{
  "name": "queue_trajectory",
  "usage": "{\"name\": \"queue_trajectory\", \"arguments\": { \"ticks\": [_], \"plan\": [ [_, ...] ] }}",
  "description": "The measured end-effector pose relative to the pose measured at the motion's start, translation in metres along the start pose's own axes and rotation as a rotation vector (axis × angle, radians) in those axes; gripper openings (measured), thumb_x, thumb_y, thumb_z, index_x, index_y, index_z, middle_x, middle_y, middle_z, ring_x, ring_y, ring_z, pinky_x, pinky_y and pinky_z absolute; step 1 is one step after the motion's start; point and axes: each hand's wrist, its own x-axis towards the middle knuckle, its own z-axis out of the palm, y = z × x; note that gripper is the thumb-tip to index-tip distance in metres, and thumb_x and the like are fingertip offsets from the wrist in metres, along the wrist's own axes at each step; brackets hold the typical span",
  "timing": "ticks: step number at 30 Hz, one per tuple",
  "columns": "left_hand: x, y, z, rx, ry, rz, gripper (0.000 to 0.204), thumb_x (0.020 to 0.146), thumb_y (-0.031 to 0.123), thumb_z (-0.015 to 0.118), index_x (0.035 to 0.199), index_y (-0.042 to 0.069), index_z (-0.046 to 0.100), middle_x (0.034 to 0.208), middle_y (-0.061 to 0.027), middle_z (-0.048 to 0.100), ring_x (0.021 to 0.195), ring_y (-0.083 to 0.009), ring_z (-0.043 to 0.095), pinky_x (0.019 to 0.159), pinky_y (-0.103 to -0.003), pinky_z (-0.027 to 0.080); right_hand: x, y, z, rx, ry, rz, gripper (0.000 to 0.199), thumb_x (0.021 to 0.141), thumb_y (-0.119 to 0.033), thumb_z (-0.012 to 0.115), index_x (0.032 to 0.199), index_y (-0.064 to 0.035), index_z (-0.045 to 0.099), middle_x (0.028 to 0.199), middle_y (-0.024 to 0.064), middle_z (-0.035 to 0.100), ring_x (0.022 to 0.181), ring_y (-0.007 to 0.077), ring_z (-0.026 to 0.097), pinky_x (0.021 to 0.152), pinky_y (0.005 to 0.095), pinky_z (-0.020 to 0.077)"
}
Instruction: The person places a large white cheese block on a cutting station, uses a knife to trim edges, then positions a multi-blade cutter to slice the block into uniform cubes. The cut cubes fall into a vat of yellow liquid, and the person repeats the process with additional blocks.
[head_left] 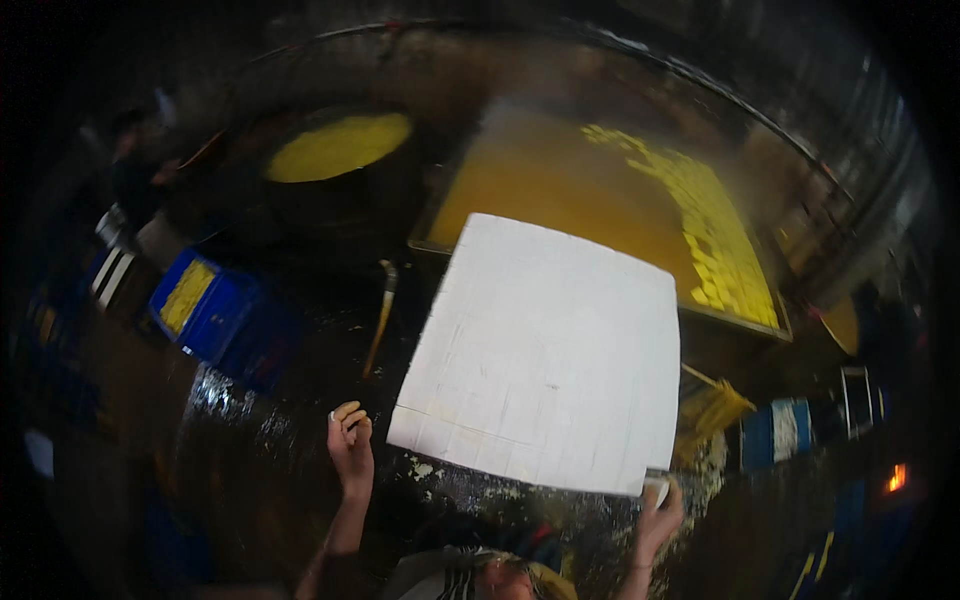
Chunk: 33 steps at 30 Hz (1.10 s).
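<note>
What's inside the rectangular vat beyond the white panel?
The vat shows orange-brown liquid, with yellow pieces massed along its right side. The white panel hides part of the near side; what's below the surface can't be seen.

The left hand (350, 430) is ungloved, with a small whitish patch near one fingertip; whether it is a wrap or a smear is too small to tell. The right hand (660, 510) shows a similar pale patch by the thumb, its nature equally unclear. The left forearm (335, 535) is bare and slim, narrowing at the wrist; the right forearm (638, 572) is bare too, cut off by the lower edge. At bottom centre lies a grey garment (418, 574), soft and creased, crossed by narrow dark parallel stripes (460, 580). Its outline is blurred by shadow.
</note>
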Motion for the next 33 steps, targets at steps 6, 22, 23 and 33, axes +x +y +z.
{"name": "queue_trajectory", "arguments": {
  "ticks": [6,22,23,33],
  "plan": [
    [0.039,-0.045,-0.022,0.036,-0.069,-0.165,0.032,0.092,0.002,0.058,0.124,0.0,0.054,0.112,-0.0072,0.056,0.097,-0.0131,0.055,0.088,-0.027,0.048,0.078,-0.056,0.0,0.827,-0.271,0.542,0.036,0.094,-0.018,0.063,0.121,0.006,0.059,0.106,0.0079,0.066,0.09,0.0154,0.062,0.078,0.0286,0.0511],
    [0.007,-0.064,0.029,-0.889,-0.175,-0.857,0.046,0.101,0.041,0.044,0.133,0.01,0.053,0.132,-0.0082,0.058,0.118,-0.0261,0.058,0.096,-0.042,0.052,0.0,0.021,0.084,1.572,0.16,0.876,0.037,0.082,-0.02,0.06,0.112,0.0016,0.064,0.11,0.0135,0.068,0.102,0.0326,0.064,0.095,0.0452,0.0501],
    [0.011,-0.055,0.035,-0.874,-0.189,-0.865,0.046,0.101,0.041,0.044,0.134,0.01,0.053,0.133,-0.0083,0.058,0.119,-0.0263,0.058,0.095,-0.043,0.053,0.007,0.019,0.08,1.556,0.145,0.867,0.038,0.082,-0.02,0.06,0.112,0.0023,0.063,0.111,0.0142,0.068,0.103,0.0327,0.065,0.095,0.0454,0.0502],
    [0.124,-0.05,0.174,-0.832,-0.317,-0.68,0.045,0.103,0.038,0.04,0.132,0.006,0.054,0.133,-0.0076,0.058,0.124,-0.0251,0.053,0.106,-0.041,0.041,0.175,0.002,0.157,1.732,0.015,0.602,0.041,0.084,-0.023,0.058,0.121,-0.004,0.059,0.116,0.008,0.066,0.107,0.0265,0.063,0.096,0.0421,0.0491]
  ]
}}
